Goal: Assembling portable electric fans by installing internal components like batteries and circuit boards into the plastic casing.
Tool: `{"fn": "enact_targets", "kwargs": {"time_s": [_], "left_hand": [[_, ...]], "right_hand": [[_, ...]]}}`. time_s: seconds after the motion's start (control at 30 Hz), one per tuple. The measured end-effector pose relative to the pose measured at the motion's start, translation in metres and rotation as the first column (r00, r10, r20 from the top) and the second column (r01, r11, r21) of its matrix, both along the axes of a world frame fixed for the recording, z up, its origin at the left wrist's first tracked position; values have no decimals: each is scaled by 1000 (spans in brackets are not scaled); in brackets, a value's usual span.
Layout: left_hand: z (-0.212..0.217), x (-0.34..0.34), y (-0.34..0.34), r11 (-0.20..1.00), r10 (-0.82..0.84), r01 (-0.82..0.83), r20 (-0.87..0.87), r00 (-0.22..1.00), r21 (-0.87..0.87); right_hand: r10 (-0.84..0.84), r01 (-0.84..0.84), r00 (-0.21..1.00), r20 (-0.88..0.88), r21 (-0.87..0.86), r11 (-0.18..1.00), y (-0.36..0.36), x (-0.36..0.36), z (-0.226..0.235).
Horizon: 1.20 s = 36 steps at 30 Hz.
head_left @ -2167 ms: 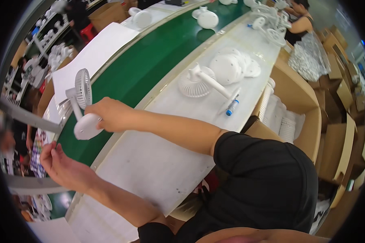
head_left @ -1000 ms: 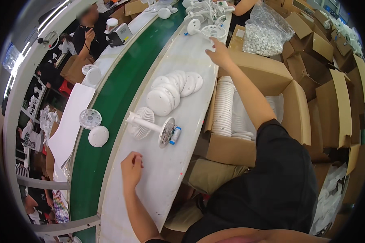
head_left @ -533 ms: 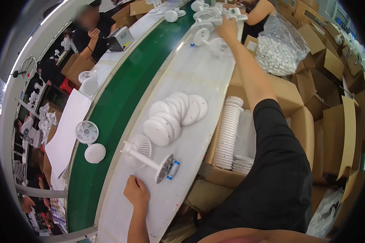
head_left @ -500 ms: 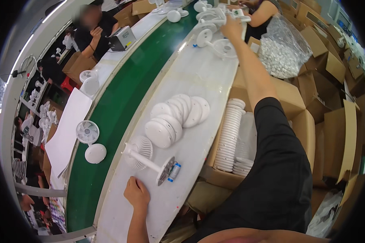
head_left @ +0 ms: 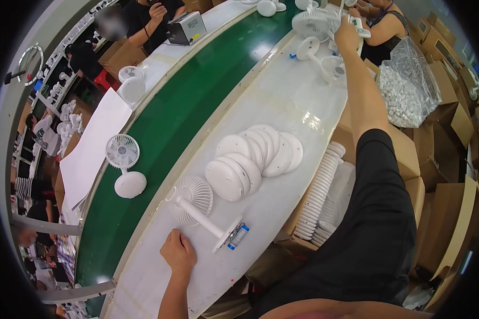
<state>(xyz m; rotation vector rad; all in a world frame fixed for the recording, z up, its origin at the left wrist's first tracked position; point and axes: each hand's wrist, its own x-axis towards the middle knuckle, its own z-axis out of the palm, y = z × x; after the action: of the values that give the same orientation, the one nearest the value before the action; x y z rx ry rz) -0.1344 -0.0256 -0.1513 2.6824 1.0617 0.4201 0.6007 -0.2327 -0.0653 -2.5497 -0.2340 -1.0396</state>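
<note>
My left hand (head_left: 178, 252) rests loosely curled on the white worktop (head_left: 282, 223), with nothing visible in it. Just beyond it lies a white desk fan (head_left: 199, 215), its round grille toward the belt and its open base showing a circuit board and a blue battery (head_left: 238, 236). My right arm stretches to the far end, where my right hand (head_left: 347, 38) is closed among several white fans. What its fingers grip is hidden. Near that hand lie a fan (head_left: 332, 69) with a round base and another fan (head_left: 310, 24). Overlapping white base discs (head_left: 234, 175) lie mid-table.
A green conveyor belt (head_left: 197, 106) runs along the left, carrying a white fan (head_left: 123, 151). An open carton (head_left: 410, 154) beside me holds stacked white discs (head_left: 319, 191). A clear bag of small white parts (head_left: 404, 95) stands farther back. A co-worker's arm (head_left: 380, 34) is near my right hand.
The view has shifted, so the table and fans sit lower and farther right. My right hand remains reaching to the far fans. My left hand stays curled beside the near fan.
</note>
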Motion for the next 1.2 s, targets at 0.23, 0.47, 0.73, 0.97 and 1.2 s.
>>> {"fn": "enact_targets", "kwargs": {"time_s": [0.23, 0.47, 0.73, 0.97, 1.2], "left_hand": [[-7, 35, -4, 1000, 5, -5, 19, 1000, 12], [-47, 103, 18, 989, 107, -73, 271, 957, -131], [121, 115, 30, 857, 404, 188, 852, 333, -480], [133, 146, 44, 694, 561, 106, 627, 540, -712], [123, 139, 59, 602, 541, 347, 687, 484, -719]], "right_hand": [[265, -268, 957, 122, 10, 963, 32, -100, 103], [760, -763, 646, -71, -19, 646, 121, -249, 135], [925, -802, 355, 137, -464, 376, 208, -403, 89], [958, -821, 279, 64, -502, 273, 232, -453, -3], [987, -901, 100, -124, -432, 36, 161, -483, 38]]}}
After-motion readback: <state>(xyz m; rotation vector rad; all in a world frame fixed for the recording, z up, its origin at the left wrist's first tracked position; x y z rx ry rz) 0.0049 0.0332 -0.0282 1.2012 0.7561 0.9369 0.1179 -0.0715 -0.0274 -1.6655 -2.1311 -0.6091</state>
